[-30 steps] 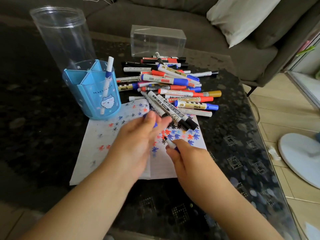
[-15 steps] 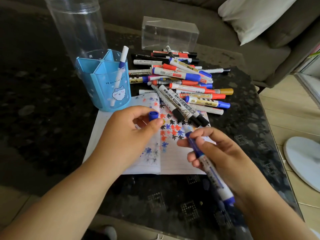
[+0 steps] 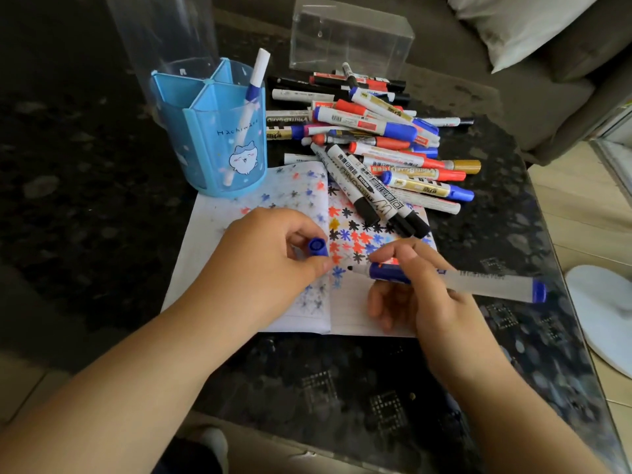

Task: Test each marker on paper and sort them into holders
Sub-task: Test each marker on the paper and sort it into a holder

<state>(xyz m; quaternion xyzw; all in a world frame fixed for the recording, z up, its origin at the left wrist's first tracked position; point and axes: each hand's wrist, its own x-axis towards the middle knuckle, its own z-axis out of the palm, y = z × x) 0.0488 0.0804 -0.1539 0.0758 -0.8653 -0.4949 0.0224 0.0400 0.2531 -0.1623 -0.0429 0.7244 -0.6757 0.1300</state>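
Observation:
My left hand (image 3: pixel 263 265) pinches a small blue marker cap (image 3: pixel 317 246) over the white paper (image 3: pixel 355 313), which is covered in red, blue and black star marks. My right hand (image 3: pixel 424 295) grips an uncapped blue whiteboard marker (image 3: pixel 478 281) lying level, its tip pointing left toward the cap and a short gap from it. A pile of several markers (image 3: pixel 376 138) lies behind the paper. A blue divided holder (image 3: pixel 212 142) with one blue marker (image 3: pixel 253 83) in it stands at the paper's far left corner.
A tall clear cylinder (image 3: pixel 164 32) stands behind the blue holder. A clear plastic box (image 3: pixel 349 39) sits behind the marker pile. The dark table (image 3: pixel 342 388) ends at the right, where a white round base (image 3: pixel 602 316) rests on the floor. A sofa with a cushion (image 3: pixel 526 25) lies beyond.
My right hand lifted the marker off the paper and turned it level, tip toward the left. My left hand rose slightly with the cap. The view moved closer.

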